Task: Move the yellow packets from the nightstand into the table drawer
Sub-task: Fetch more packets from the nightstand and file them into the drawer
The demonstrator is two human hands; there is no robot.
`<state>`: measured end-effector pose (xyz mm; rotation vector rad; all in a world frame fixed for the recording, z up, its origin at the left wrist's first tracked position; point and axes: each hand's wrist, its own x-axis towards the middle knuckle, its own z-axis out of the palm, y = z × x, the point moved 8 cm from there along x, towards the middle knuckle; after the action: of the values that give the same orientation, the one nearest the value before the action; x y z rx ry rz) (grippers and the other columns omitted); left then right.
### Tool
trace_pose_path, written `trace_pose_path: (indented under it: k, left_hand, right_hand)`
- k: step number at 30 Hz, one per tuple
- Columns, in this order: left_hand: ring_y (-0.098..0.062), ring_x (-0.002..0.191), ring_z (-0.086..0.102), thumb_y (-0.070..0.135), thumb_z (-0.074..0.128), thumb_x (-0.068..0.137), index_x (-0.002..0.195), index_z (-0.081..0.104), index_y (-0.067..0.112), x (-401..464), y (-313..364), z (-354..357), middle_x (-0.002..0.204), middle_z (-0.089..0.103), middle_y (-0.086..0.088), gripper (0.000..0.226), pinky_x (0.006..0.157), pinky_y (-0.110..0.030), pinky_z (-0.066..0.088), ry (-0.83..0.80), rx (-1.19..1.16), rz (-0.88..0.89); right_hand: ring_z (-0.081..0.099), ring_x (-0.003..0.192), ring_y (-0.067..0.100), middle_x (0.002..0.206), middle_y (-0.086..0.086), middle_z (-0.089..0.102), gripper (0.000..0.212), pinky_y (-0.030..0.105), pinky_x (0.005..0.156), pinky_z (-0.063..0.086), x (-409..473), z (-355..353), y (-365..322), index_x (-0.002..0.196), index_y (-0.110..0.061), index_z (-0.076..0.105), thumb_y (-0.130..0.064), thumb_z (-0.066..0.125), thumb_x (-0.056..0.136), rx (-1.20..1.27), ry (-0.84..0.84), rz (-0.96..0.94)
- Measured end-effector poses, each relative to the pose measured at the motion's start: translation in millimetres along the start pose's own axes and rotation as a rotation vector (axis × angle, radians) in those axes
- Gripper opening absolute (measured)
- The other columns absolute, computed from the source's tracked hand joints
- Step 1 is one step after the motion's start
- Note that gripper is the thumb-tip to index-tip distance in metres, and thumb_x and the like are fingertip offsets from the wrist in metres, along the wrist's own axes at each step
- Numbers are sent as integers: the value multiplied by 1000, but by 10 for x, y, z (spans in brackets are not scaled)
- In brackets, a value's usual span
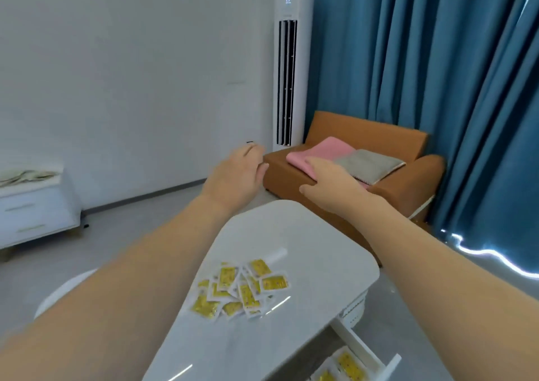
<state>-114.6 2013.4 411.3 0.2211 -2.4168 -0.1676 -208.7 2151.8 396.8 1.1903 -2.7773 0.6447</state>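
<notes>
Small yellow foil packets with white borders point(243, 288) lie on the glossy white tabletop point(306, 234). Teal pleated curtains point(423, 59) hang behind an orange-brown padded sofa point(364, 135) carrying pink folded cloth point(320, 150) and grey folded cloth point(370, 163).

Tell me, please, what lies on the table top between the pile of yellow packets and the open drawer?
In the head view, only bare white table top lies between the yellow packets and the open drawer, which already holds some packets.
</notes>
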Motion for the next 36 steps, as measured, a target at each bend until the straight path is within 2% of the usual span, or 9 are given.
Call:
trace_pose_path:
  k: [6, 8, 10, 13, 16, 21, 25, 31, 36]
  left_hand:
    - [-33, 120, 53, 19, 48, 101, 134, 52, 2, 1053, 102, -2348, 136, 54, -15, 37, 95, -39, 42, 79, 15, -33]
    - [-31, 120, 52, 21, 46, 102, 135, 51, 4, 1163, 192, -2894, 138, 52, -13, 38, 93, -38, 42, 77, 29, -50]
    - [-31, 122, 51, 23, 46, 102, 136, 50, 5, 1148, 244, -3240, 139, 51, -12, 38, 95, -42, 43, 59, 26, -60]
    - [-28, 130, 45, 28, 46, 102, 138, 49, 8, 957, 240, -3474, 143, 49, -9, 42, 102, -40, 40, 15, 12, -58]
    - [-25, 136, 41, 34, 45, 102, 141, 46, 10, 698, 63, -3604, 148, 44, -7, 46, 107, -39, 36, -7, 5, -114]
    - [-25, 136, 39, 35, 45, 102, 144, 42, 11, 383, -440, -3900, 150, 42, -5, 49, 107, -37, 34, -92, 107, -117]
    - [-24, 136, 39, 36, 42, 103, 146, 39, 12, 253, -1126, -4326, 151, 41, -3, 50, 105, -36, 34, -125, 150, -160]
    - [-25, 133, 43, 40, 41, 102, 146, 39, 16, -49, -2421, -5016, 149, 42, 0, 49, 105, -41, 40, -187, 191, -177]
    - [-25, 132, 44, 40, 42, 102, 145, 39, 16, -298, -3477, -5616, 149, 42, -1, 49, 104, -43, 41, -198, 235, -238]
  right_hand:
    - [53, 109, 25, 131, 8, 53, 37, 26, 77, 38, 123, -1971, -1409, 132, -12, 47, -24, 49, 97, -53, 116, 59]
    - [52, 111, 25, 132, 10, 52, 38, 29, 81, 41, -13, -2345, -1785, 132, -9, 47, -23, 49, 97, -72, 120, 67]
    - [47, 123, 27, 139, 12, 48, 44, 32, 94, 40, -204, -2495, -2027, 139, -7, 41, -19, 48, 97, -63, 72, 95]
    - [43, 129, 28, 143, 13, 43, 51, 34, 104, 37, -467, -2510, -2217, 144, -4, 35, -16, 49, 96, -39, 18, 133]
    - [48, 121, 28, 137, 13, 48, 45, 35, 98, 43, -569, -2445, -2444, 138, -5, 40, -17, 51, 96, -2, 21, 101]
    - [55, 110, 27, 126, 13, 54, 44, 42, 94, 51, -552, -2252, -2951, 134, -4, 43, -15, 53, 92, 45, 22, 69]
    - [52, 114, 28, 130, 14, 52, 44, 39, 94, 48, -376, -2009, -3613, 134, -5, 42, -15, 52, 92, 53, 26, 33]
    - [53, 96, 25, 104, 7, 52, 18, 32, 73, 41, -5, -1433, -5091, 104, -10, 47, -13, 54, 88, 135, -2, -18]
    - [52, 116, 30, 128, 12, 53, 43, 39, 97, 45, 261, -991, -6235, 129, -5, 48, -13, 52, 87, 173, -32, -72]
